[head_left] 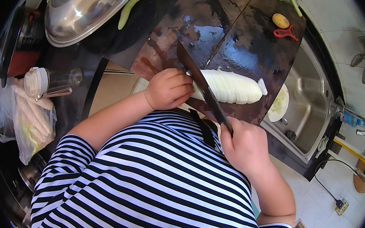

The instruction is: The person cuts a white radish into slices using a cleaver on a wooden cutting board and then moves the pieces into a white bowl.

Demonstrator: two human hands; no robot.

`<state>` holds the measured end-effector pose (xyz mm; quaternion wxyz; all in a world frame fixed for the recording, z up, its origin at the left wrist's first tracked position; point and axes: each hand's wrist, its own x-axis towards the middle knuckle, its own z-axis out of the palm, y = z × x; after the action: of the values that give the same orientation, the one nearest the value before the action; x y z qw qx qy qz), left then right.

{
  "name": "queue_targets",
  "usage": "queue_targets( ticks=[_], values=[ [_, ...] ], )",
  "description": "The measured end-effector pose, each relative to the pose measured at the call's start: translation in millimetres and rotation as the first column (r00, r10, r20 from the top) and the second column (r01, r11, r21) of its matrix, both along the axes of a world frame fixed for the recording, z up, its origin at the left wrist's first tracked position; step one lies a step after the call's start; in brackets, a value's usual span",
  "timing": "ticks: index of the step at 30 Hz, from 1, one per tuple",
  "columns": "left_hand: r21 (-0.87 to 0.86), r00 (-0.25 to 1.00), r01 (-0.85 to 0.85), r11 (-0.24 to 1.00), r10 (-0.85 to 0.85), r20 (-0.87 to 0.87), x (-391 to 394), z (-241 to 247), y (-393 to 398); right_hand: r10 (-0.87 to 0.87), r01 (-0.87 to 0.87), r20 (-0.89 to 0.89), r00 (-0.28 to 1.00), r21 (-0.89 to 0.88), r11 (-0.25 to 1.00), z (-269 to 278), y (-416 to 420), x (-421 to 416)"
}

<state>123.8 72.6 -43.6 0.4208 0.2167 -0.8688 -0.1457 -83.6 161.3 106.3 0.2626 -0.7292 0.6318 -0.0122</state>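
Note:
A pale, peeled vegetable [232,87], cut into many thin slices that lie close together, rests on a wet, dark cutting board [162,51]. My left hand [171,89] has its fingers curled over the vegetable's left end. In my right hand [247,143] is the handle of a long dark-bladed knife [202,83]; its blade crosses the vegetable just right of my left fingers, with the tip pointing up and left. A small end piece [262,86] stands at the right end of the slices. How deep the blade sits cannot be told.
A steel sink [311,110] with a white plate [279,105] lies to the right. A potato [280,20] and a red peeler [286,32] are at the board's upper right. At left are a large metal lid [87,9], a curved green vegetable [133,7], a jar [57,80] and a plastic bag [31,122].

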Motion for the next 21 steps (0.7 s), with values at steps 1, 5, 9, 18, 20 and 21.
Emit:
queue_targets(
  ticks=[1,5,9,18,20,21],
  values=[
    [-0.008,1.0,-0.003,1.0,0.003,0.001,0,0,0,0.001,-0.001,0.007,1.0,0.008,1.0,-2,-3,2],
    [0.018,1.0,0.005,1.0,-0.006,0.008,-1,-1,1,0.015,-0.015,-0.011,1.0,-0.044,0.999,-33,-18,16],
    [0.034,1.0,-0.011,0.999,0.011,0.005,3,1,3,0.007,-0.007,0.007,1.0,-0.074,0.997,-37,-19,15],
    [0.071,1.0,-0.007,0.997,0.007,0.0,10,-5,6,0.022,-0.022,-0.017,1.0,-0.043,0.999,3,6,3],
    [0.061,1.0,-0.009,0.998,0.009,-0.003,10,-4,6,0.02,-0.02,-0.027,0.999,-0.022,1.0,3,5,3],
    [0.06,1.0,-0.011,0.998,0.012,-0.005,10,-3,6,0.023,-0.023,-0.028,0.999,-0.008,1.0,1,4,4]
  ],
)
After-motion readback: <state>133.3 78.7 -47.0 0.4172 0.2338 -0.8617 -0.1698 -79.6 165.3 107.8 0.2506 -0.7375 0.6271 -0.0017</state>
